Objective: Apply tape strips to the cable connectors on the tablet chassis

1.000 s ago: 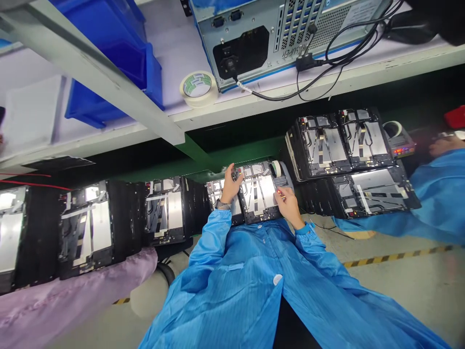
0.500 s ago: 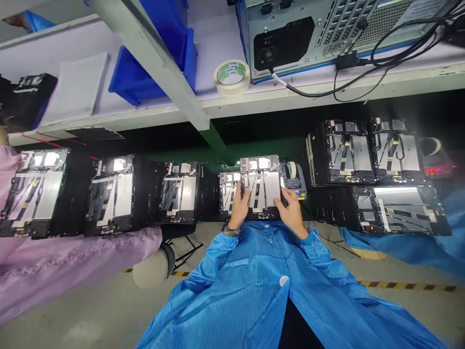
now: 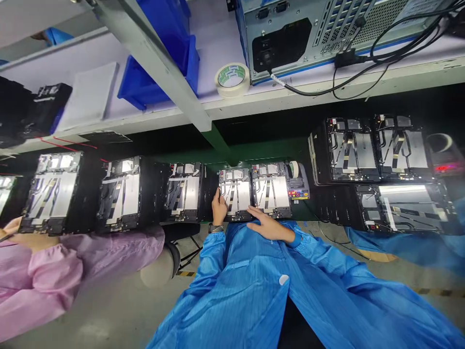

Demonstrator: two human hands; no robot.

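Observation:
Two open device panels with silver plates and black cables lie side by side in front of me: one (image 3: 236,194) on the left, one (image 3: 271,190) on the right. My left hand (image 3: 219,207) grips the lower left corner of the left panel, fingers curled on its edge. My right hand (image 3: 267,224) lies flat at the near edge below the panels, fingers stretched toward the left panel, holding nothing.
More open panels (image 3: 119,191) run along the dark bench to the left, and stacked ones (image 3: 366,150) stand at the right. A tape dispenser (image 3: 298,177) sits beside the right panel. Overhead are a tape roll (image 3: 232,78), blue bins (image 3: 160,72) and a computer case (image 3: 319,29). A pink-sleeved person (image 3: 72,261) works left, a blue-sleeved one (image 3: 407,245) right.
The panel both hands held half a second ago now lies to the right of the other one. My left hand went to the left panel's corner; my right hand let go and lies flat.

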